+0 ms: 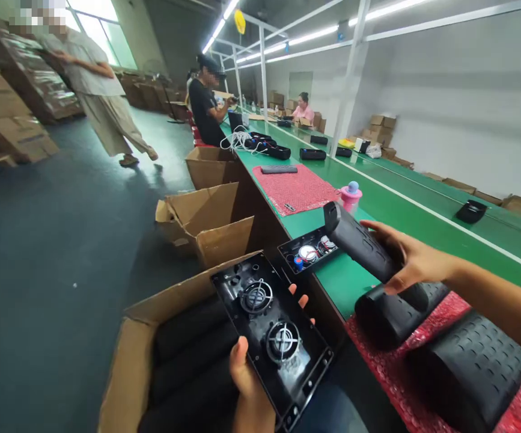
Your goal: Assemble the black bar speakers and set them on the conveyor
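My left hand (pixel 244 367) grips a black rectangular speaker panel (pixel 264 328) by its long sides, tilted over an open carton. Two round openings with silver cross-shaped grilles face up on it. In my right hand (pixel 416 258) is a long black speaker casing (pixel 362 237) with a dimpled surface, raised above the bench. Below it, two more black casings, a nearer one (pixel 472 367) and a farther one (pixel 384 319), lie on red bubble wrap (pixel 377 379). A black tray-like panel (pixel 307 255) with round white parts and red wires rests at the bench edge, partly behind the raised casing.
The carton (pixel 127 355) below my left hand holds dark pieces; further cartons (pixel 210 207) line the bench. A pink bottle (pixel 350 197) stands beside a red mat (pixel 291 186). Several people are farther off, one walking (pixel 93 78) at left. A white post (pixel 349 78) rises from the green bench.
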Motion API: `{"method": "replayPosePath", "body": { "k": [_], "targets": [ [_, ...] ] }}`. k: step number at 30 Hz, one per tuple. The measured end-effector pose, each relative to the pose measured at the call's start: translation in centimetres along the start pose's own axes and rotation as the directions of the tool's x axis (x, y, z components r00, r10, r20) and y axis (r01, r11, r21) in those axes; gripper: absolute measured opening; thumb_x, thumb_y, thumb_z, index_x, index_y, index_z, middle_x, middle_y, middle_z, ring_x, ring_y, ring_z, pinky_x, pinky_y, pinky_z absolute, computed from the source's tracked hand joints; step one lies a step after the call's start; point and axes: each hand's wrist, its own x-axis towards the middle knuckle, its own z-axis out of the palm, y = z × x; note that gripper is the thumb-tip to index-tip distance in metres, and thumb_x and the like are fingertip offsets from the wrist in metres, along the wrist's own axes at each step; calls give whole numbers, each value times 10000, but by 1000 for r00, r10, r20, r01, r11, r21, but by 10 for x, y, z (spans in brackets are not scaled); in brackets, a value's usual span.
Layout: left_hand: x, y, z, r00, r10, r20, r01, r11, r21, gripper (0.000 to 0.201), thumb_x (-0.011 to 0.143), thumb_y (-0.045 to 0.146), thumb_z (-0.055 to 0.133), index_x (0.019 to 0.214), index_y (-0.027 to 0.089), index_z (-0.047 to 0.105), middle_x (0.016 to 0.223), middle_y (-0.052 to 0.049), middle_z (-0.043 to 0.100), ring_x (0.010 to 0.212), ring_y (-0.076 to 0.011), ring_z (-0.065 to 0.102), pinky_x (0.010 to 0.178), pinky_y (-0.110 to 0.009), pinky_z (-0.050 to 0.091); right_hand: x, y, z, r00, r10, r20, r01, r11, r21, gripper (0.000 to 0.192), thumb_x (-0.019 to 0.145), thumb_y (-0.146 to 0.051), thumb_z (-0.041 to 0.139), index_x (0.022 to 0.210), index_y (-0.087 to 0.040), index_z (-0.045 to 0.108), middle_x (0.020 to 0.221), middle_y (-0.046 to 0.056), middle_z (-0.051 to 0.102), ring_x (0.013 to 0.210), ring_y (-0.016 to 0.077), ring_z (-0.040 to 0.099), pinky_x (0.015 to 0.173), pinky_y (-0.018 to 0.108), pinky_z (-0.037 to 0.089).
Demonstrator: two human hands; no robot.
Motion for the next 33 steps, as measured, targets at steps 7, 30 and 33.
{"method": "replayPosePath", "body": {
  "k": [7,30,33],
  "targets": [
    [27,-3,-9,996,27,-90,-32,998,-55,736,766,718,299,1311,267,500,1392,-86,492,1304,-365,394,1023,-556,361,105,13,-11,952,-202,231,288,848,-445,977,515,-195,758,1396,-155,339,1390,159,427,1257,342,413,1072,515,307],
    [24,-11,-24,981,-70,180,136,912,-387,836,759,641,451,1461,270,188,1403,-130,471,1165,-360,542,993,-532,392,176,59,20,913,100,396,232,671,-704,1048,446,-98,775,1406,-165,360,1386,130,448,1246,312,424,1042,454,345],
    [25,-12,-20,989,-32,143,89,908,-410,803,768,642,428,1457,294,204,1435,-97,439,1183,-345,531,948,-484,450,175,58,21,917,90,389,241,651,-719,1037,451,-102,768,1403,-170,361,1381,126,453,1240,311,432,1029,454,356]
  ]
}}
